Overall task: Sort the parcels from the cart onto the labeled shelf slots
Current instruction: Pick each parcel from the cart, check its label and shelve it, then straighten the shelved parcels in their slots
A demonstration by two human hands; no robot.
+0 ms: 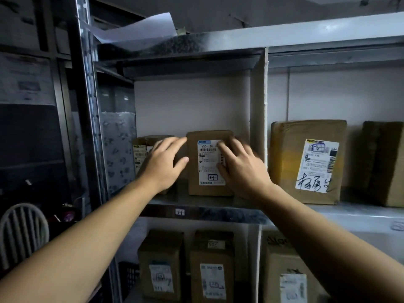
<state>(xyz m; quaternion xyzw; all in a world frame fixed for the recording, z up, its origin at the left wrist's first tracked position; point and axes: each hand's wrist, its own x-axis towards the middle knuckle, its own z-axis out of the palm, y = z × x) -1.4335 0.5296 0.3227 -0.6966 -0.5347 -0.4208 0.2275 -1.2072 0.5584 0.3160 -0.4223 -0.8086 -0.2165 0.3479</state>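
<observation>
Left hand (166, 165) and right hand (241, 171), flat-fingered and gripping nothing, should push the upright brown cardboard parcel (207, 136) evenly, squarely back into the grey metal shelf slot (218, 203).

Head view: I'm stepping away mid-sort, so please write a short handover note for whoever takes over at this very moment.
Left hand: open, fingers straight at the left edge of the middle parcel.
Right hand: open, fingers flat over the right side of that parcel's label, slightly blurred.
Things: the middle parcel stands upright on the shelf, marked H, above the H slot tag. Another parcel stands to its left.
Done: this parcel sits in its matching slot.
Left: release it and fetch the next one. The cart is not in view, so how many remain cannot be told.
</observation>
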